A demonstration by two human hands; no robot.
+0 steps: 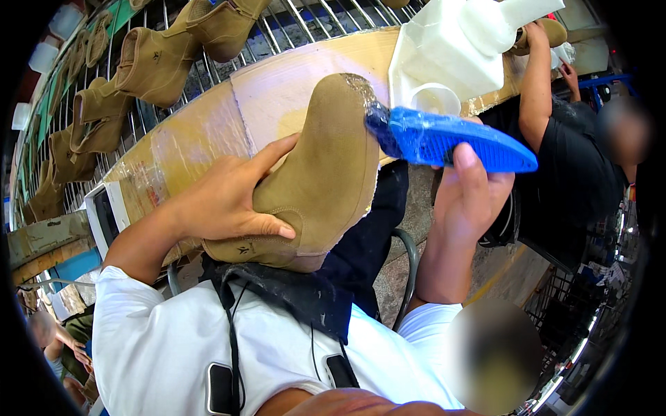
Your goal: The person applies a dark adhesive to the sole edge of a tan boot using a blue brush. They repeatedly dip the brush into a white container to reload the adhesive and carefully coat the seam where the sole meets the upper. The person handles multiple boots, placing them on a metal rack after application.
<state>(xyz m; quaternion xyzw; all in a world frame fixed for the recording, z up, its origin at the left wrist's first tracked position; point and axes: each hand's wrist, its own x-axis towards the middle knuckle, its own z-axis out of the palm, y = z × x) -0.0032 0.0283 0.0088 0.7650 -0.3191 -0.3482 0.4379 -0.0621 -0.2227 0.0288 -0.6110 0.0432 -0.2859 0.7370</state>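
Note:
A tan suede ankle boot [322, 163] is tilted across my lap, its toe pointing away from me. My left hand [232, 197] grips it around the ankle, thumb on the near side and fingers passing behind. In my right hand [475, 184] is a blue plastic brush [461, 135], held with the thumb along its ribbed handle. Its dark, wet-looking bristles touch the boot's lower edge close to the toe. A shiny, wet-looking strip runs along that edge at the toe. The boot's sole is turned away and mostly hidden.
Past the boot stands a white plastic container [447, 59] with a round cup-like opening, on a cardboard-covered bench [277, 90]. A metal rack [291, 28] holding several tan boots [156, 66] runs along the left and far side. A co-worker in black [579, 152] handles another shoe at right.

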